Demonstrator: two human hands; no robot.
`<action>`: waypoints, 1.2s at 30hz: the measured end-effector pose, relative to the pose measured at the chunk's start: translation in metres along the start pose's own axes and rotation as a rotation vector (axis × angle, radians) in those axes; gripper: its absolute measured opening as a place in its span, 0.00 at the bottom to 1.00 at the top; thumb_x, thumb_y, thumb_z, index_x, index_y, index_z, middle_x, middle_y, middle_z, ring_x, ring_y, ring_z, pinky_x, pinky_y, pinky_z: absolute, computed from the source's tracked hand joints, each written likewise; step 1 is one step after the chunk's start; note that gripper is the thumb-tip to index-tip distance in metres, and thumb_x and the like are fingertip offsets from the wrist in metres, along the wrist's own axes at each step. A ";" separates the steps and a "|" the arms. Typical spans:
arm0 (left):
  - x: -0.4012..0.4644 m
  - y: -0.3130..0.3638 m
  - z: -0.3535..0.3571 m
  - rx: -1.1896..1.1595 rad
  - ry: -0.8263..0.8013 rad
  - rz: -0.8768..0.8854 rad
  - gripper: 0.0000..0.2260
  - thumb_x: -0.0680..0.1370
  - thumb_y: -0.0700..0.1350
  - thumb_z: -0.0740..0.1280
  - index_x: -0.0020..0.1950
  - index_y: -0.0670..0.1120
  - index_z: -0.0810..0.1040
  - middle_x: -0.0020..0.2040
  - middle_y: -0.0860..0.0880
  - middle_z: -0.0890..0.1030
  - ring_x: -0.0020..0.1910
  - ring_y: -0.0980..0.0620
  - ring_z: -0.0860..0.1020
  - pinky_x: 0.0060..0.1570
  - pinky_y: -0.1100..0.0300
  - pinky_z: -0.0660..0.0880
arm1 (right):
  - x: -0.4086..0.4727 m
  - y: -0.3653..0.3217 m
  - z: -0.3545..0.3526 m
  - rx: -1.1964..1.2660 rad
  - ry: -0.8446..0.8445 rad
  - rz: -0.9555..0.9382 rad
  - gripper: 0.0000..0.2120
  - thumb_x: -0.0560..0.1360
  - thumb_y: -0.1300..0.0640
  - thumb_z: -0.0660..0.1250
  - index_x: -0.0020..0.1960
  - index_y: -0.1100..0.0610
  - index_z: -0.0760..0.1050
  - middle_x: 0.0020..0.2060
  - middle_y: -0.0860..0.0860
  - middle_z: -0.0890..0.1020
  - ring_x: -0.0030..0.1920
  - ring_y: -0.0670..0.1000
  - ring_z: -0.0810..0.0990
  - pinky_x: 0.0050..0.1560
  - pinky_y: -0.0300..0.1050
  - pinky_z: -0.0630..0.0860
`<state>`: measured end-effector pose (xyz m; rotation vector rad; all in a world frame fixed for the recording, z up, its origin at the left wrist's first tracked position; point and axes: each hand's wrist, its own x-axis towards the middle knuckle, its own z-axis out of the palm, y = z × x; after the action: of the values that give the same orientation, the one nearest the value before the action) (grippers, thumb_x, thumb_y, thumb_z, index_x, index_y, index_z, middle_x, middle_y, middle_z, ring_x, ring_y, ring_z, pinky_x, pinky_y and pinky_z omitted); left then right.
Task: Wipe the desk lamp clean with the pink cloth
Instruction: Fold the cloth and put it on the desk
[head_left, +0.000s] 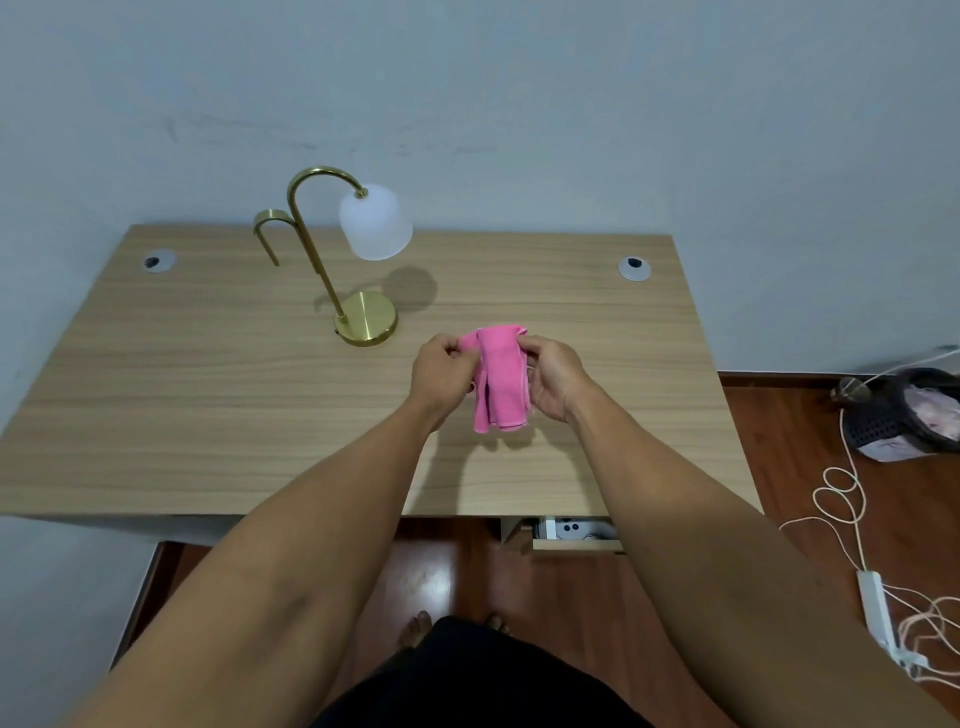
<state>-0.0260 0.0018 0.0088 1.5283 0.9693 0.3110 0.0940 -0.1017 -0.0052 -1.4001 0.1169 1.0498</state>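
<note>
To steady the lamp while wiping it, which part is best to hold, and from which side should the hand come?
Probably the straight lower part of the brass stem, just above the round base. Come from the left with the left hand: the white shade hangs on the right side and looks fragile.

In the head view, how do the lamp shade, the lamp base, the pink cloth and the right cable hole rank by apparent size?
1. pink cloth, nearer the camera
2. lamp shade
3. lamp base
4. right cable hole
</note>
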 end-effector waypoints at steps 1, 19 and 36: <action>0.002 -0.002 -0.001 0.008 0.031 -0.004 0.04 0.78 0.36 0.63 0.44 0.42 0.75 0.43 0.42 0.79 0.43 0.45 0.78 0.51 0.37 0.81 | 0.001 -0.002 -0.001 0.020 0.025 0.006 0.11 0.83 0.54 0.64 0.45 0.57 0.78 0.37 0.52 0.82 0.35 0.52 0.81 0.40 0.46 0.79; 0.005 -0.022 0.018 0.119 -0.247 -0.048 0.03 0.85 0.37 0.58 0.54 0.44 0.68 0.42 0.40 0.79 0.36 0.45 0.77 0.33 0.61 0.76 | -0.012 0.009 -0.087 -0.516 0.125 -0.190 0.09 0.86 0.57 0.61 0.63 0.57 0.76 0.51 0.58 0.84 0.43 0.54 0.83 0.33 0.45 0.77; 0.008 -0.101 0.096 0.319 -0.316 -0.157 0.02 0.88 0.43 0.53 0.55 0.48 0.61 0.42 0.36 0.74 0.27 0.47 0.69 0.22 0.59 0.65 | 0.011 0.077 -0.153 -0.886 0.254 -0.195 0.07 0.86 0.57 0.55 0.55 0.57 0.71 0.45 0.48 0.75 0.44 0.49 0.74 0.38 0.43 0.69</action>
<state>0.0053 -0.0679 -0.1079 1.7126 0.9075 -0.2034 0.1267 -0.2366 -0.1060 -2.2876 -0.3381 0.7707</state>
